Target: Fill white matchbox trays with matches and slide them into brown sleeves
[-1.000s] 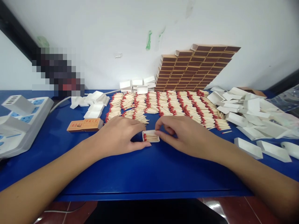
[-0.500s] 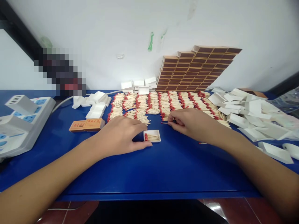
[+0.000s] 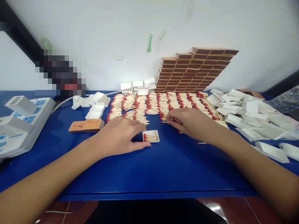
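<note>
A small white matchbox tray (image 3: pixel 153 132) lies on the blue table, holding matches (image 3: pixel 152 137) with their red heads to the left. My left hand (image 3: pixel 120 135) steadies its left end, index finger behind and thumb in front. Farther right, my right hand (image 3: pixel 190 122) is at the front edge of the laid-out rows of matches (image 3: pixel 153 104), fingertips closed together. From the fingertips a match (image 3: pixel 164 122) sticks out to the left; whether more are pinched is hidden. Below that hand, a loose match (image 3: pixel 201 143) rests on the table.
Closed brown matchboxes (image 3: pixel 187 70) are stacked against the wall. White trays lie in a heap (image 3: pixel 252 109) at the right and a smaller group (image 3: pixel 95 101) at the left. An orange matchbox (image 3: pixel 86 125) lies beside my left hand. A power strip (image 3: pixel 39 121) occupies the far left.
My right hand has shifted very slightly and some red match heads now show beneath it. The left hand keeps its place at the tray. The camera view has drifted a little.
</note>
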Demonstrator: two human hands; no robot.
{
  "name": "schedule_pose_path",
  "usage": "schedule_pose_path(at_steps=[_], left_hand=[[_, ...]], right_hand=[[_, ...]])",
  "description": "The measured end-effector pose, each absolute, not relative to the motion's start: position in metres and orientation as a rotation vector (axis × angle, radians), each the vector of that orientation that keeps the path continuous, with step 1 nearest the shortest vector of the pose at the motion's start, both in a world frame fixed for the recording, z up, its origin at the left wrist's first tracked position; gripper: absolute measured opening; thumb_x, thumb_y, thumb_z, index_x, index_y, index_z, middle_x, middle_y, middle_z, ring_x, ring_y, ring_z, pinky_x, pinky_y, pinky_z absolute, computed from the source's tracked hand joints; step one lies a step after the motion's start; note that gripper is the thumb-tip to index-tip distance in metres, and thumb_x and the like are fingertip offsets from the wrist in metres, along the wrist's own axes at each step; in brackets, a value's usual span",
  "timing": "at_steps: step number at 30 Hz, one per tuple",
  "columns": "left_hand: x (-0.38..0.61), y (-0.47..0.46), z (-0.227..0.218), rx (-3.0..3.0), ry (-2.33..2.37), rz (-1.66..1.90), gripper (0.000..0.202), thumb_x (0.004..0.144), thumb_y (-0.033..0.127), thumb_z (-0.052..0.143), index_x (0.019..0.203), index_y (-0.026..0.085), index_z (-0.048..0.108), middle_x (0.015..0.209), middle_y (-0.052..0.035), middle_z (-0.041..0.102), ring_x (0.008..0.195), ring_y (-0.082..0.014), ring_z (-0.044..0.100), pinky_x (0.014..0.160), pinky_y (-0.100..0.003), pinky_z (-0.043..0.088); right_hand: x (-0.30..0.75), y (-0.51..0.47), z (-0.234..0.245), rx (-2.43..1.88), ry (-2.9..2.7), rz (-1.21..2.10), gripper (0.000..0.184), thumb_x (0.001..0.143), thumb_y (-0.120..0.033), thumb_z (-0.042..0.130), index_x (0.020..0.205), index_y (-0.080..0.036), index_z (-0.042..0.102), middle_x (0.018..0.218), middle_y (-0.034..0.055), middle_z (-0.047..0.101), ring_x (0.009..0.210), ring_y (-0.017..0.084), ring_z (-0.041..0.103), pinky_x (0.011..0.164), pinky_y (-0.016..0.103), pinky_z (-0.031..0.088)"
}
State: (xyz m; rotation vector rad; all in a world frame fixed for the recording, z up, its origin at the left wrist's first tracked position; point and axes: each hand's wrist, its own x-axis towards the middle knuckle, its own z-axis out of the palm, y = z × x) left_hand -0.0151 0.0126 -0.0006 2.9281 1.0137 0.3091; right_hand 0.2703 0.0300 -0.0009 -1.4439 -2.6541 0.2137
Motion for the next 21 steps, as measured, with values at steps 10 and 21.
schedule_pose_path(at_steps=[10, 21], left_hand=[[-0.014, 0.012, 0.0, 2.937, 1.046, 0.357, 0.036, 0.097, 0.056, 0.065, 0.096, 0.021, 0.072, 0.078, -0.0003, 0.073, 0.072, -0.0186, 0.069, 0.061, -0.03, 0.04], [-0.013, 0.013, -0.002, 2.971, 0.997, 0.36, 0.036, 0.097, 0.055, 0.064, 0.089, 0.021, 0.068, 0.079, 0.0014, 0.073, 0.07, -0.0178, 0.068, 0.059, -0.032, 0.037]], right_hand=[[0.258, 0.013, 0.004, -1.319, -2.577, 0.288, 0.015, 0.102, -0.03, 0.054, 0.099, -0.022, 0.067, 0.086, 0.0042, 0.072, 0.076, 0.019, 0.064, 0.064, 0.029, 0.038], [0.224, -0.012, -0.009, -1.234, -2.644, 0.058, 0.021, 0.106, -0.029, 0.049, 0.101, -0.019, 0.066, 0.095, 0.0057, 0.076, 0.078, 0.021, 0.069, 0.064, 0.033, 0.037]])
